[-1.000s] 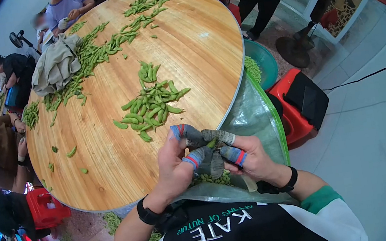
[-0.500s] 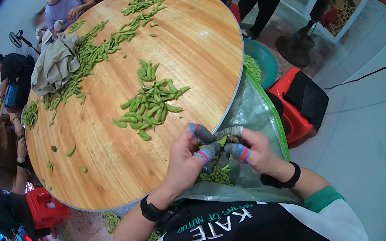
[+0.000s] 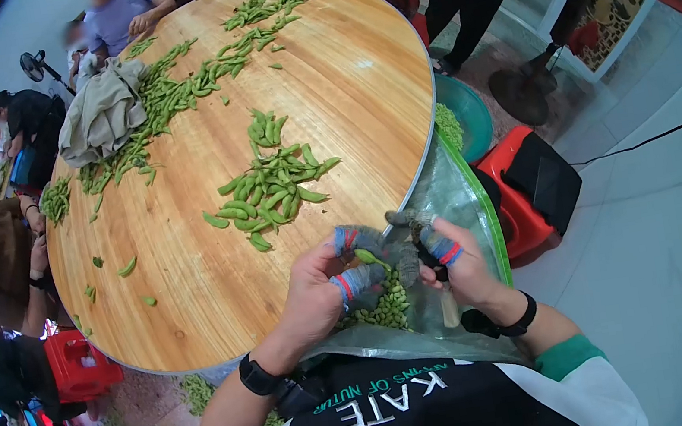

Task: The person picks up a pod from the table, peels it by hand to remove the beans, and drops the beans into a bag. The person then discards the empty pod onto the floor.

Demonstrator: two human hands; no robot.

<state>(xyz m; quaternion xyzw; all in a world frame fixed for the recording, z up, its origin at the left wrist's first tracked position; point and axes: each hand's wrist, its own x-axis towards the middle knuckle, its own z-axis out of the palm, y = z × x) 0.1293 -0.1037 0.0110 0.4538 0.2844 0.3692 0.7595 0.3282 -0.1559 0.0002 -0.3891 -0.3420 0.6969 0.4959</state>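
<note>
My left hand [image 3: 329, 280], with grey cloth covers on thumb and finger, pinches a green pod [image 3: 369, 257] at the table's near edge. Beside it, on the right, is my right hand [image 3: 453, 263], also with covered fingertips; its fingers are curled close to the pod, and whether they hold anything is hidden. Shelled beans [image 3: 389, 309] lie below both hands on a translucent plastic sheet [image 3: 460, 222] with a green edge. A loose pile of pods [image 3: 273, 192] rests on the round wooden table [image 3: 196, 294] just beyond my hands.
More pods [image 3: 176, 92] and a grey cloth [image 3: 104, 111] lie farther across the table. Several people are around it. At the right are a teal basin [image 3: 472, 120] with beans, a red stool [image 3: 524, 213] and a fan [image 3: 524, 87]. Another red stool [image 3: 75, 368] stands at the left.
My hands have moved slightly apart, and the right hand has turned, its fingers shifting. The pod now shows at my left fingertips. The view has shifted slightly.
</note>
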